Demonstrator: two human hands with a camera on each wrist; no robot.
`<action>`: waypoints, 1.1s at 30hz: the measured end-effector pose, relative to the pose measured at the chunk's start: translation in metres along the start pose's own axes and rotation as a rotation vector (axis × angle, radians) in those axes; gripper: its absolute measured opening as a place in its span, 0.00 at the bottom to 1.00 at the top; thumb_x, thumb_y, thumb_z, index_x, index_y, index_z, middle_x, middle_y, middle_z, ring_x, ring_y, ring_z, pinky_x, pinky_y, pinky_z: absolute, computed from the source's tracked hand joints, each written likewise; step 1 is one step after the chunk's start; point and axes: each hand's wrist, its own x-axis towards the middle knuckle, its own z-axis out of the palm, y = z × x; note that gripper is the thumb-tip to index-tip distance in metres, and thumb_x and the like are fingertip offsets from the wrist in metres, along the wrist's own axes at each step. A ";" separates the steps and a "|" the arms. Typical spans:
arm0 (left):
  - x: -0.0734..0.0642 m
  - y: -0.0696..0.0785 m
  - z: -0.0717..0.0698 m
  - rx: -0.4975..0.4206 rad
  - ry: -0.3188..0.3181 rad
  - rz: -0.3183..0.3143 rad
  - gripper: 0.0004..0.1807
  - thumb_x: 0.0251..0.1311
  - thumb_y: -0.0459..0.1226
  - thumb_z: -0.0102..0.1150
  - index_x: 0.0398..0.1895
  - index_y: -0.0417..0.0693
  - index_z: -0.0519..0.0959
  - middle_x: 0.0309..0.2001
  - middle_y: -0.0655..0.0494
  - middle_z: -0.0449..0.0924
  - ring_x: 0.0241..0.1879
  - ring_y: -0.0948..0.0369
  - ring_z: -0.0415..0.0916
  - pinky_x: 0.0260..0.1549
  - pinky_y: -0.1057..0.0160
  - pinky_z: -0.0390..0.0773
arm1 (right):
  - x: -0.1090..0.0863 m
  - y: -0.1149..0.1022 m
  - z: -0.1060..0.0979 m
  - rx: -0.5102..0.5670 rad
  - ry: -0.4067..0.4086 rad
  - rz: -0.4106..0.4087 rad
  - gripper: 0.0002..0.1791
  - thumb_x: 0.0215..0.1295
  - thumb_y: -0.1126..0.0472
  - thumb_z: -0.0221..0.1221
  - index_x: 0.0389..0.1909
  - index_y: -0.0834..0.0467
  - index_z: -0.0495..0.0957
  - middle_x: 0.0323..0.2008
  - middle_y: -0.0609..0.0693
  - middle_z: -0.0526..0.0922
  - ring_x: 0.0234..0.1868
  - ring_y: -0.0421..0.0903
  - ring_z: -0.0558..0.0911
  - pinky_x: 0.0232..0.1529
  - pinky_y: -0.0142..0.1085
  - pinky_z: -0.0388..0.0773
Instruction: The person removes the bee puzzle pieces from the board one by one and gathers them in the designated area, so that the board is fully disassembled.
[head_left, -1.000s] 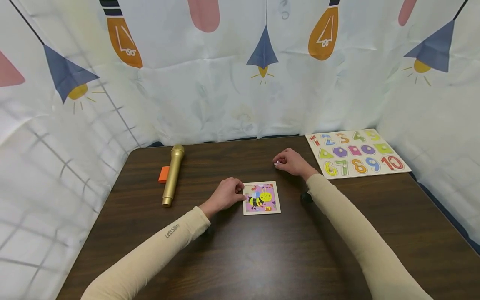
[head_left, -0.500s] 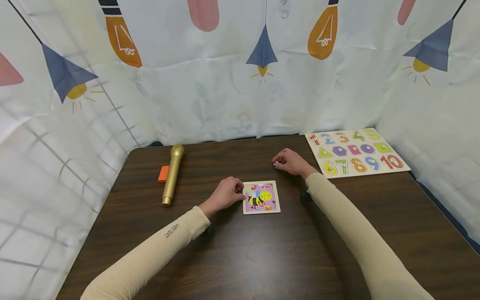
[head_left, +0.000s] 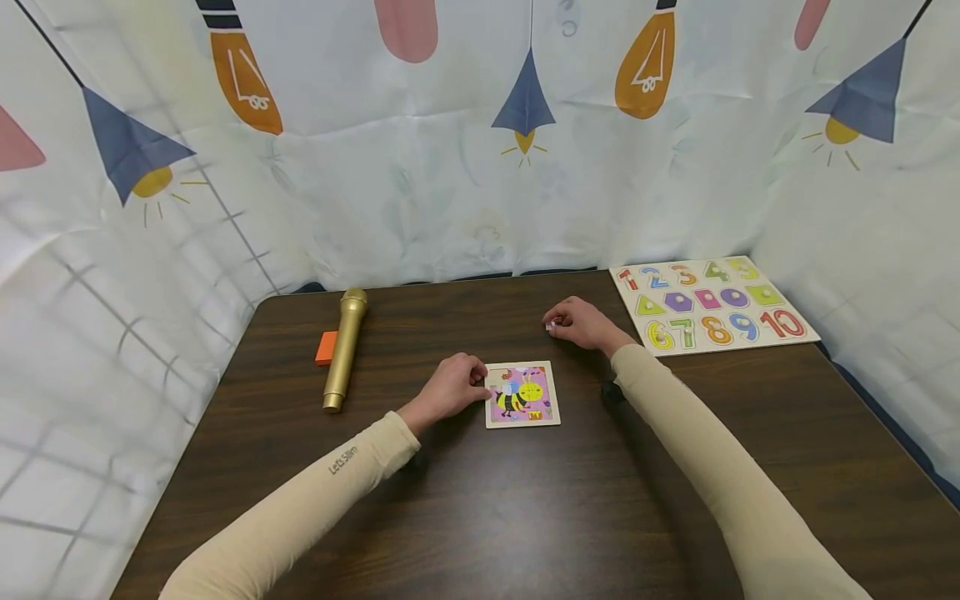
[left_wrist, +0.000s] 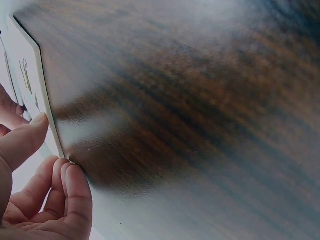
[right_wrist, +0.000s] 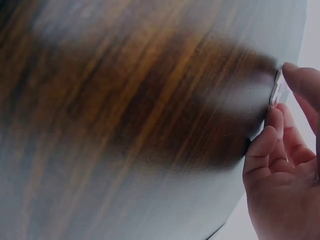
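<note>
A small square jigsaw puzzle with a bee picture (head_left: 522, 395) lies on the dark table in the head view, a bare wood-coloured patch showing at its upper left. My left hand (head_left: 450, 388) holds its left edge. In the left wrist view the thumb (left_wrist: 37, 125) rests on the pale rim, and curled fingers (left_wrist: 77, 192) meet the side of the board. Farther back and to the right, my right hand (head_left: 585, 323) pinches a small pale puzzle piece (head_left: 551, 326) close over the table. From the right wrist, this piece (right_wrist: 276, 89) appears edge-on between thumb and fingertips.
A gold microphone (head_left: 347, 350) lies at the left, partly over an orange block (head_left: 327, 348). At the back right is a wooden number and shape board (head_left: 652, 287). A patterned curtain (head_left: 450, 192) hangs behind the wooden table (head_left: 480, 517).
The right hand shifts very slightly left, and the pale piece turns a little in its fingers. The left hand stays at the puzzle's edge.
</note>
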 end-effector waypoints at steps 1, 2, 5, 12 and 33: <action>0.000 0.000 0.000 0.000 0.000 -0.001 0.16 0.53 0.36 0.72 0.42 0.36 0.81 0.38 0.49 0.77 0.37 0.57 0.71 0.43 0.57 0.75 | 0.000 0.000 0.000 0.003 0.002 0.003 0.14 0.69 0.62 0.59 0.52 0.61 0.81 0.54 0.61 0.71 0.51 0.56 0.74 0.57 0.50 0.70; 0.000 0.000 0.000 0.000 -0.001 -0.001 0.16 0.53 0.36 0.72 0.42 0.36 0.81 0.38 0.49 0.77 0.37 0.57 0.71 0.43 0.57 0.75 | 0.000 0.000 0.000 0.005 0.003 0.006 0.14 0.69 0.62 0.59 0.52 0.61 0.81 0.54 0.60 0.71 0.51 0.56 0.74 0.57 0.50 0.70; 0.001 -0.001 0.001 0.002 -0.002 -0.005 0.16 0.54 0.36 0.72 0.42 0.37 0.81 0.38 0.49 0.77 0.37 0.57 0.71 0.43 0.57 0.75 | 0.000 0.000 0.000 0.004 0.007 0.016 0.14 0.69 0.62 0.59 0.52 0.61 0.81 0.54 0.60 0.71 0.51 0.55 0.74 0.57 0.50 0.70; 0.001 0.000 0.000 0.004 -0.002 -0.009 0.16 0.54 0.36 0.72 0.43 0.37 0.81 0.38 0.50 0.76 0.37 0.57 0.71 0.43 0.57 0.75 | -0.001 -0.001 0.000 0.003 0.013 0.008 0.14 0.69 0.62 0.59 0.52 0.61 0.81 0.53 0.60 0.71 0.50 0.55 0.73 0.56 0.49 0.70; 0.001 0.000 0.001 0.011 0.011 -0.002 0.15 0.53 0.35 0.72 0.41 0.37 0.81 0.36 0.51 0.76 0.37 0.58 0.71 0.43 0.57 0.75 | -0.001 -0.001 -0.001 -0.003 0.002 0.003 0.14 0.69 0.64 0.58 0.53 0.61 0.81 0.53 0.60 0.71 0.52 0.55 0.73 0.57 0.49 0.71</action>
